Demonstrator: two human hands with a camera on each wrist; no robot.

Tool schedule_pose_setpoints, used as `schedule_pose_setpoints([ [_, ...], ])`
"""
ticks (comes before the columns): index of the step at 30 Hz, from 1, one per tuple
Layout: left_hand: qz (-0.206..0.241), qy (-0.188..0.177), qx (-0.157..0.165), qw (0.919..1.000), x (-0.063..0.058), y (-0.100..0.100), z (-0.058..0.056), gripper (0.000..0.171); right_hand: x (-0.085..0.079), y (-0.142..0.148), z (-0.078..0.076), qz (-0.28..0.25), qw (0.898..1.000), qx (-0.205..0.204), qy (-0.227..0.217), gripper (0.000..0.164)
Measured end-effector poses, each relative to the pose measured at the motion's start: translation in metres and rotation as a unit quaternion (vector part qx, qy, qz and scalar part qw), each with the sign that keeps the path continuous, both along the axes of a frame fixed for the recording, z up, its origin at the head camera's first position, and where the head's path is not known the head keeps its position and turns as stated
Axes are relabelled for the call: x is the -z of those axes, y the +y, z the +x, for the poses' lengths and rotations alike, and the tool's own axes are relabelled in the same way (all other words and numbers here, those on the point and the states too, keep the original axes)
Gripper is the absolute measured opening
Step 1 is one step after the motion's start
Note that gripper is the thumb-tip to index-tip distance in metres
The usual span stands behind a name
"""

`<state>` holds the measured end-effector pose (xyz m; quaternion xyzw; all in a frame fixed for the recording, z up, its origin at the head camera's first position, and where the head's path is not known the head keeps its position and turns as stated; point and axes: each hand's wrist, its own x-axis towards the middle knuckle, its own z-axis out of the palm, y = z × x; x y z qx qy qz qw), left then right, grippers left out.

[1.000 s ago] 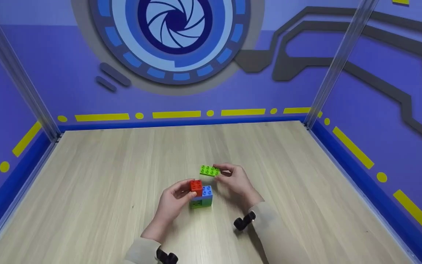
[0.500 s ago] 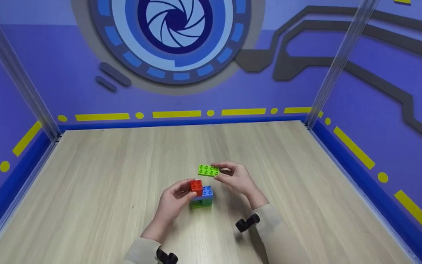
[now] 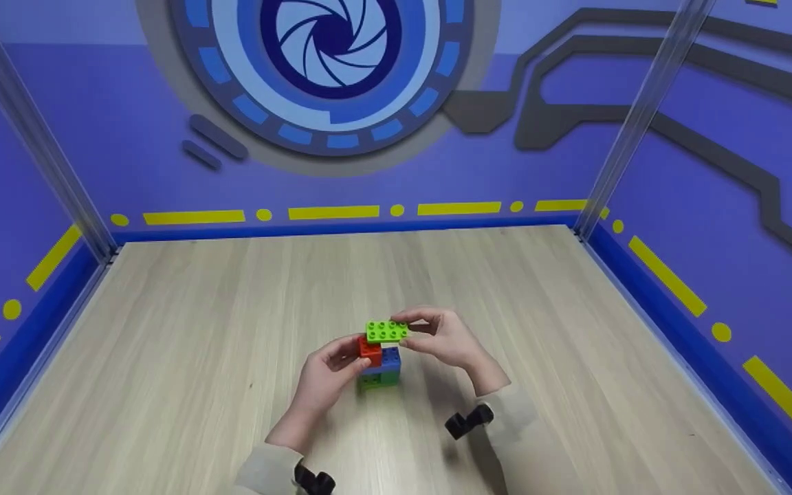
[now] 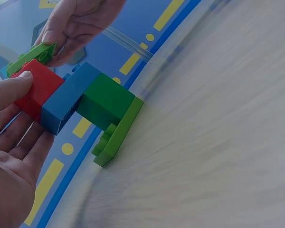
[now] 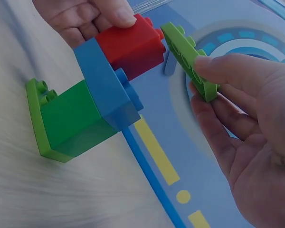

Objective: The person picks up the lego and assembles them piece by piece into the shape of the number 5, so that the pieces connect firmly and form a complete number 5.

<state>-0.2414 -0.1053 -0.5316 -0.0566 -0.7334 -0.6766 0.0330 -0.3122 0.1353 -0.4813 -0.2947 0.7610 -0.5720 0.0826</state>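
Observation:
A small stack of toy building bricks stands on the table. It has a lime plate (image 5: 35,123) at the bottom, then a dark green brick (image 5: 76,118), a blue brick (image 5: 102,80) across it and a red brick (image 5: 135,47) on one end. My left hand (image 3: 327,377) grips the red brick, thumb on the near side and fingers behind. Between thumb and fingers, my right hand (image 3: 445,337) pinches a thin lime plate (image 3: 386,331) by its right end. That plate is tilted, its left end close over the red brick's studs.
The wood-grain table (image 3: 196,357) stretches out on all sides of the stack. Blue-purple printed panels (image 3: 341,185) wall it in at the back, left and right, with clear posts (image 3: 616,158) at the rear corners.
My right hand has brought the lime plate left and nearer, from behind the stack to over the red brick. The left hand keeps its hold on the red brick.

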Motion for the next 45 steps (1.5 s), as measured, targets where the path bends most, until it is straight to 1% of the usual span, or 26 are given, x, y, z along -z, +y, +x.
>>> schedule_pose_setpoints([
  [7, -0.002, -0.001, 0.003, 1.0000, 0.0005, -0.0010, 0.0007, 0.046, -0.0010, -0.0029, 0.0025, 0.018, 1.000, -0.018, 0.001, 0.032],
  [11, -0.001, -0.002, 0.004, 1.0000, 0.0006, -0.0012, 0.0008, 0.047, -0.0019, -0.0044, 0.0035, 0.018, 1.000, -0.025, 0.003, 0.032],
  [19, 0.002, 0.010, 0.012, 0.9999, 0.0017, -0.0015, -0.0001, 0.045, -0.0020, -0.0064, 0.0052, 0.025, 0.999, -0.038, 0.012, 0.030],
  [23, 0.008, 0.016, 0.017, 0.9997, 0.0010, -0.0012, 0.0005, 0.046, -0.0018, -0.0070, 0.0060, 0.035, 0.998, -0.038, 0.024, 0.030],
  [27, 0.005, 0.029, 0.014, 0.9995, -0.0002, -0.0007, 0.0012, 0.047, -0.0016, -0.0073, 0.0070, 0.041, 0.998, -0.033, 0.032, 0.030],
  [31, 0.002, 0.034, 0.010, 0.9994, 0.0000, -0.0004, 0.0012, 0.044, -0.0022, -0.0080, 0.0074, 0.045, 0.998, -0.030, 0.032, 0.031],
  [36, 0.005, 0.040, 0.008, 0.9991, 0.0001, 0.0001, 0.0011, 0.041, -0.0031, -0.0077, 0.0080, 0.037, 0.998, -0.035, 0.030, 0.031],
  [45, 0.010, 0.028, 0.005, 0.9995, -0.0001, 0.0019, 0.0018, 0.041, -0.0017, -0.0078, 0.0078, 0.036, 0.999, -0.031, 0.016, 0.031],
])
